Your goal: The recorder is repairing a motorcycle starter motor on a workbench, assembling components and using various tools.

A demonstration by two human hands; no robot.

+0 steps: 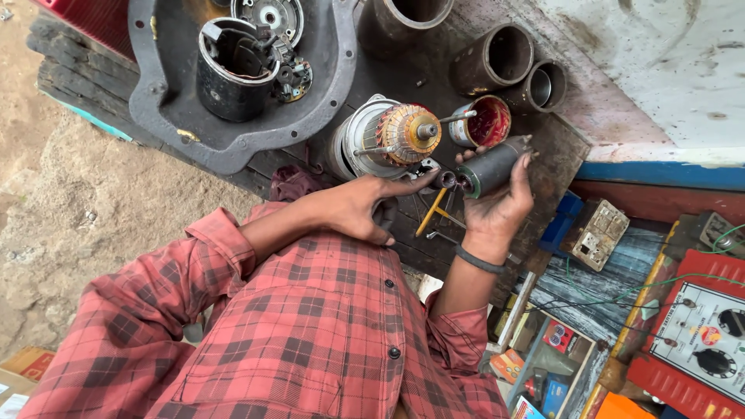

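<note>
Dull grey metal cylinder point(492, 167) in right hand point(500, 206). Shiny copper on armature point(392, 136), bright steel shaft. Matt cast-metal cover point(233, 77), grimy. Rough, oil-stained wood bench point(551, 167). Soft checked cloth shirt point(310, 326). Glossy red inside tin point(483, 122).

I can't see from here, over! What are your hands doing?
Right hand grips grey metal cylinder. Left hand fingertips at cylinder's open end. Copper-wound armature and red-smeared tin close behind.

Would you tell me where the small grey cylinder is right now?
In the head view, the grey cylinder lies in the right hand, right of centre, just below the red-stained tin.
</note>
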